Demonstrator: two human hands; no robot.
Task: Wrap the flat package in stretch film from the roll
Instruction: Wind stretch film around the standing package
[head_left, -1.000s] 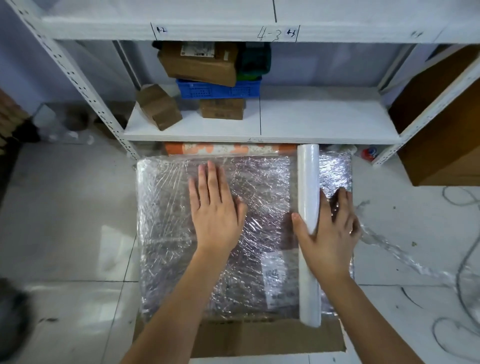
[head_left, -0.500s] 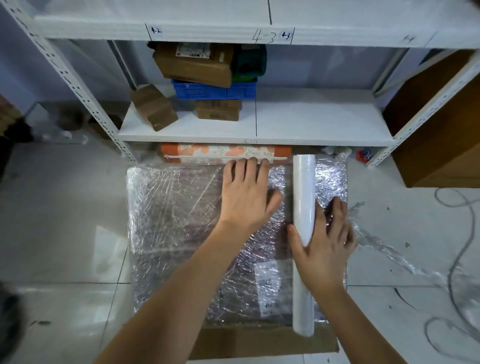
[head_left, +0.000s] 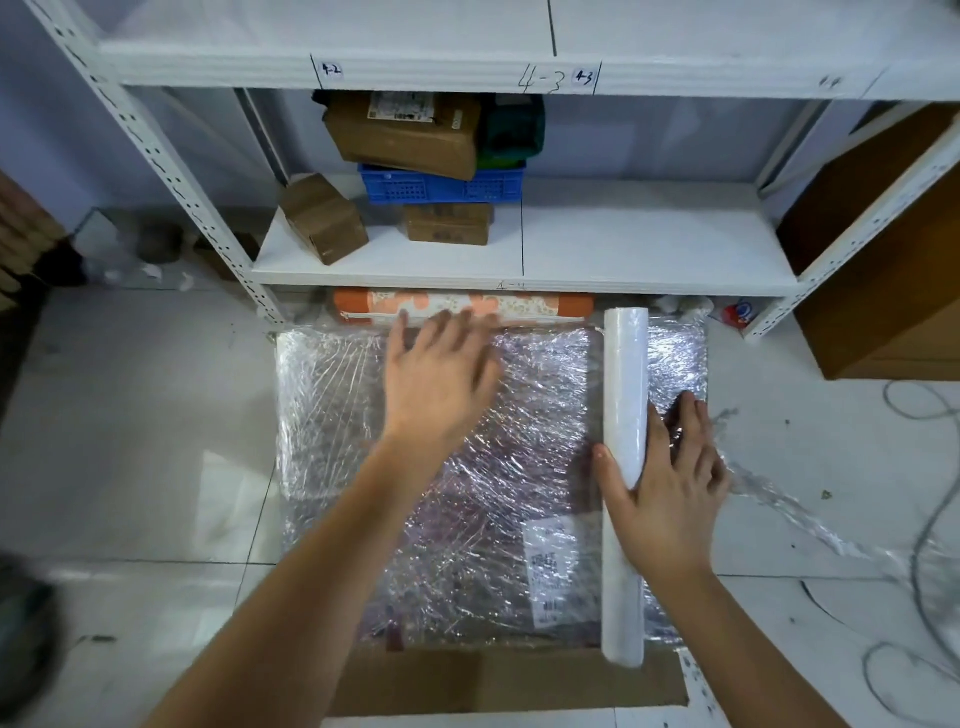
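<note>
The flat package (head_left: 332, 415) lies on the tiled floor, covered in crinkled clear film, with a white label (head_left: 548, 571) under the film near its front right. A white roll of stretch film (head_left: 625, 395) lies across its right part, pointing away from me. My right hand (head_left: 667, 493) rests on the roll's middle, thumb on its left side and fingers spread over its right side onto the film. My left hand (head_left: 441, 379) lies flat with straight fingers on the package's far edge, blurred by motion.
A brown cardboard sheet (head_left: 493, 680) sticks out under the package's near edge. A white metal shelf (head_left: 649, 244) stands just beyond, holding brown boxes and a blue crate (head_left: 441, 187). An orange patterned roll (head_left: 545, 306) lies under it. A loose film strand (head_left: 789, 514) and cables trail right.
My left hand slid from the package's middle up to its far edge, then leftward along that edge. My right hand and the roll stayed in place.
</note>
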